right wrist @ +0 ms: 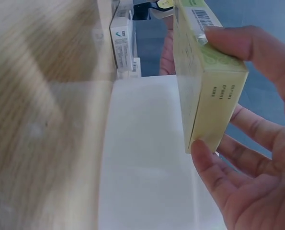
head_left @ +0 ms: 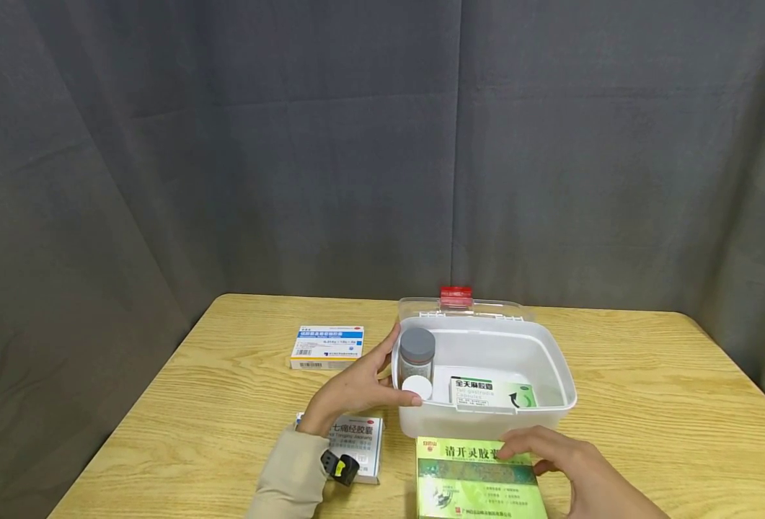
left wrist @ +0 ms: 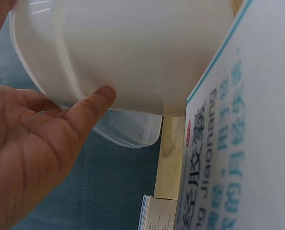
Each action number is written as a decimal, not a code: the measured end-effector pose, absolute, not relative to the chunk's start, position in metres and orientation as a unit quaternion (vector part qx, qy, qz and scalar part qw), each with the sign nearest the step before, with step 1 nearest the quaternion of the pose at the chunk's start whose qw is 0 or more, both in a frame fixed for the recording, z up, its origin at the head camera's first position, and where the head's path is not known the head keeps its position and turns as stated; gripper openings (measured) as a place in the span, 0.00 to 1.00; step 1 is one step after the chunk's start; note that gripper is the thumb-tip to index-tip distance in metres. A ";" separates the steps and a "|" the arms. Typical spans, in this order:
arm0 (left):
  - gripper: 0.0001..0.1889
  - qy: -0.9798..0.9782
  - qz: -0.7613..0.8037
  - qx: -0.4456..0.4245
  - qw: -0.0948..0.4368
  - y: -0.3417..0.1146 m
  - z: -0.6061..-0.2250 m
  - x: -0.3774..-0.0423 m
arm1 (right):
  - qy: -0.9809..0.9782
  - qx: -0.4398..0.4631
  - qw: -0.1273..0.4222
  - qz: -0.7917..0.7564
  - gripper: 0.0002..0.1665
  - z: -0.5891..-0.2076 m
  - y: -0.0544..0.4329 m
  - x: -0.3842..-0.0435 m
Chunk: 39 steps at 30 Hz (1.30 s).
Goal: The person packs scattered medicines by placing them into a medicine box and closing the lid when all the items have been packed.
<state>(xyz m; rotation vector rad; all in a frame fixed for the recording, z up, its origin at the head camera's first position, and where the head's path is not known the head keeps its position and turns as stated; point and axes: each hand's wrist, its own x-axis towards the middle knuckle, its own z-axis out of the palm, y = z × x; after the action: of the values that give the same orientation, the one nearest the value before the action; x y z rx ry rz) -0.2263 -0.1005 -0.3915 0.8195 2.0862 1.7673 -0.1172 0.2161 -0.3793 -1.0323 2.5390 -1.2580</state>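
Observation:
My left hand [head_left: 354, 390] holds the left end of a white translucent plastic storage box [head_left: 479, 422], its thumb against the outer wall in the left wrist view. Inside that box stand a grey-capped bottle [head_left: 417, 344] and a white-capped bottle [head_left: 417, 387]. A white and green medicine box [head_left: 491, 393] lies beside them. In front of the storage box, my right hand [head_left: 567, 461] grips a green medicine box [head_left: 479, 490] by its right side. The right wrist view shows this green medicine box [right wrist: 214, 96] raised off the table, between thumb and fingers.
A blue and white medicine box [head_left: 327, 347] lies on the wooden table [head_left: 181, 404], left of the storage box. Another white medicine box [head_left: 363, 450] sits under my left wrist, partly hidden. The clear lid [head_left: 486, 308] with its red latch [head_left: 456, 295] hangs open behind. A grey curtain is beyond.

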 end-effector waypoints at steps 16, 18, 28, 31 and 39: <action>0.61 0.727 0.607 0.288 0.141 -0.101 -0.392 -0.226 | 0.896 -0.261 0.052 -0.354 0.32 -0.357 0.225 -0.122; 0.61 0.727 0.607 0.289 0.140 -0.101 -0.391 -0.226 | 0.896 -0.261 0.048 -0.355 0.32 -0.355 0.227 -0.124; 0.61 0.734 0.600 0.287 0.134 -0.101 -0.391 -0.226 | 0.885 -0.296 0.008 -0.359 0.34 -0.350 0.232 -0.126; 0.61 0.732 0.602 0.289 0.136 -0.101 -0.391 -0.226 | 0.890 -0.292 -0.006 -0.351 0.34 -0.347 0.232 -0.126; 0.61 0.731 0.604 0.288 0.137 -0.101 -0.390 -0.225 | 0.874 -0.325 -0.056 -0.356 0.36 -0.341 0.233 -0.128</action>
<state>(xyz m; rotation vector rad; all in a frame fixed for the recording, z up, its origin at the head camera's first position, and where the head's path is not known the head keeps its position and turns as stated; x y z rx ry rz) -0.2254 -0.1007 -0.3898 0.8321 2.1146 1.7470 -0.1279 0.2328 -0.3414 -1.0599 2.8495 -1.1605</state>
